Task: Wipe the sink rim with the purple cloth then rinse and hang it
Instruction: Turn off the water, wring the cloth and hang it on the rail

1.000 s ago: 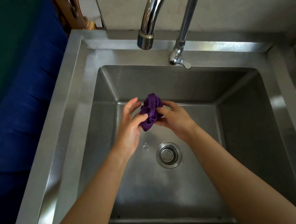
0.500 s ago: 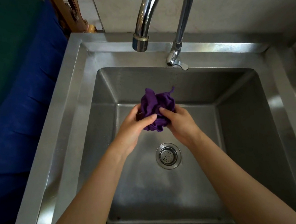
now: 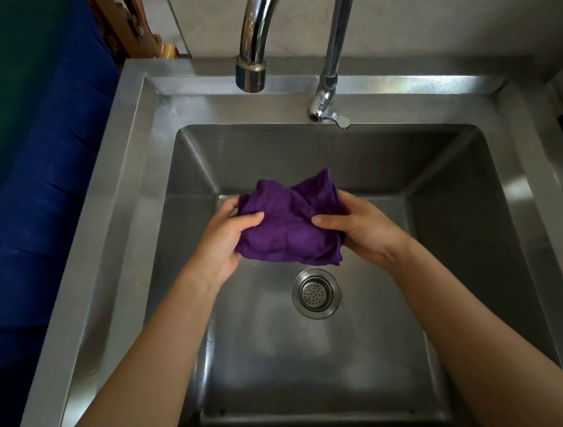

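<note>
The purple cloth point(image 3: 288, 223) is spread out, crumpled, between both hands above the steel sink basin. My left hand point(image 3: 221, 243) pinches its left edge with thumb on top. My right hand point(image 3: 360, 229) grips its right edge the same way. The sink rim point(image 3: 114, 208) runs around the basin as a wide steel ledge. No water runs from the curved faucet spout point(image 3: 251, 75) over the back rim.
A second thin tap point(image 3: 326, 105) with a small lever stands at the back rim right of the spout. The round drain strainer point(image 3: 316, 293) sits in the basin floor below the cloth. Blue fabric point(image 3: 31, 203) lies left of the sink; a tiled wall is behind.
The cloth was a tight wad squeezed between both hands; the hands have moved apart and the cloth is now opened out wider between them.
</note>
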Action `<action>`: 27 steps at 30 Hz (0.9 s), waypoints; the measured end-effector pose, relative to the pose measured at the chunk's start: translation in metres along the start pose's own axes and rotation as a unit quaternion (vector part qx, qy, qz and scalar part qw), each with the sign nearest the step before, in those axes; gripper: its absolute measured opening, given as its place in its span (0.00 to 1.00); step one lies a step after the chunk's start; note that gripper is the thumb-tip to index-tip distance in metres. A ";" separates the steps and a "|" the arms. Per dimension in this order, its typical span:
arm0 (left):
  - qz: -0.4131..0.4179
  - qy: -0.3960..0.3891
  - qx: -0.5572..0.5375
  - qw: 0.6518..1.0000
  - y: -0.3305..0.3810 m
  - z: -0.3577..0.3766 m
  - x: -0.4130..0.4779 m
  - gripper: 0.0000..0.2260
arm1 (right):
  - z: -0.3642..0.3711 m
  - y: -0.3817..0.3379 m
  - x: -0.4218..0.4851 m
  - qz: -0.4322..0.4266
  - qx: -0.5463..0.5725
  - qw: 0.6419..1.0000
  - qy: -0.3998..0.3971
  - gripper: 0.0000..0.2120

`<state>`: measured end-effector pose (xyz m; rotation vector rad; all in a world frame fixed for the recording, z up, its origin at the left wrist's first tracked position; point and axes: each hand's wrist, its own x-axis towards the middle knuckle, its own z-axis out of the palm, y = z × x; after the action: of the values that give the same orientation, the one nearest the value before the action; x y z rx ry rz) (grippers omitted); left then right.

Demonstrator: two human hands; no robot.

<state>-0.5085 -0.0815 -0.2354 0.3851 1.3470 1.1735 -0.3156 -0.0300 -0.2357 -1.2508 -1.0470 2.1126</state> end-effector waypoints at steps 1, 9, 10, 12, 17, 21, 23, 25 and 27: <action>-0.001 -0.003 0.001 1.000 0.001 -0.001 0.001 0.13 | -0.003 -0.001 0.001 -0.008 0.012 1.000 0.001 0.21; -0.063 -0.096 -0.116 0.987 0.003 -0.004 -0.007 0.19 | -0.013 -0.003 -0.002 -0.064 0.018 0.998 0.019 0.22; -0.082 -0.104 -0.137 0.982 0.002 -0.006 -0.008 0.18 | -0.016 -0.005 -0.004 -0.068 0.016 0.998 -0.004 0.19; -0.106 -0.110 -0.180 0.972 0.001 -0.009 -0.009 0.11 | -0.023 -0.010 -0.010 -0.059 0.042 0.994 -0.084 0.17; -0.112 -0.052 -0.213 0.969 -0.009 0.014 -0.009 0.19 | -0.011 -0.008 -0.011 -0.024 -0.044 0.999 -0.010 0.18; -0.097 0.000 -0.221 0.970 -0.013 0.028 -0.010 0.04 | -0.002 -0.007 -0.011 -0.134 -0.175 0.971 0.093 0.10; -0.117 0.016 -0.243 0.963 -0.010 0.023 -0.011 0.06 | -0.004 -0.014 -0.015 -0.159 -0.162 0.972 0.057 0.14; -0.163 -0.012 -0.240 0.957 -0.011 0.020 -0.011 0.16 | -0.004 -0.018 -0.017 -0.179 -0.164 0.970 0.031 0.17; -0.195 -0.064 -0.205 0.957 -0.008 0.022 -0.013 0.26 | -0.001 -0.021 -0.017 -0.187 -0.161 0.969 0.020 0.19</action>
<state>-0.4833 -0.0869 -0.2296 -0.1029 0.9757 1.0386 -0.3065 -0.0288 -0.2101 -1.1202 -1.5207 1.6713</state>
